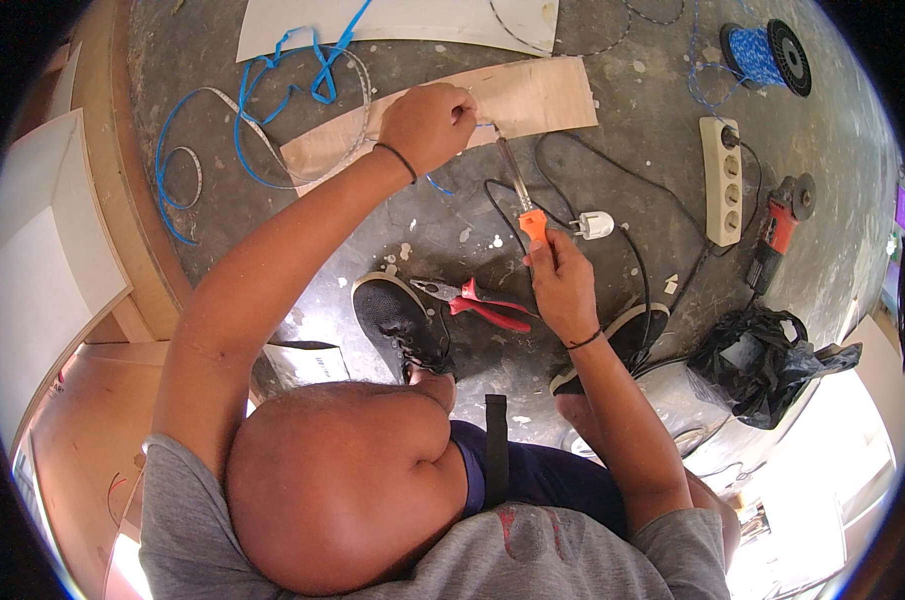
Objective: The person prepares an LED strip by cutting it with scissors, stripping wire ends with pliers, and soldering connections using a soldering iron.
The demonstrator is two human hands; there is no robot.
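My right hand grips the orange handle of a soldering iron. Its metal shaft points up and away, with the tip over a strip of thin plywood. My left hand is closed in a pinch above the same plywood. A thin blue wire shows between those fingertips and the iron's tip; whether the two touch is too small to tell. Red-handled pliers lie on the floor between my shoes, below the right hand.
A blue-and-white strip coils at the left. On the right are a white power strip, a white plug, an angle grinder, a black plastic bag and a spool of blue cord. Black cables cross the floor.
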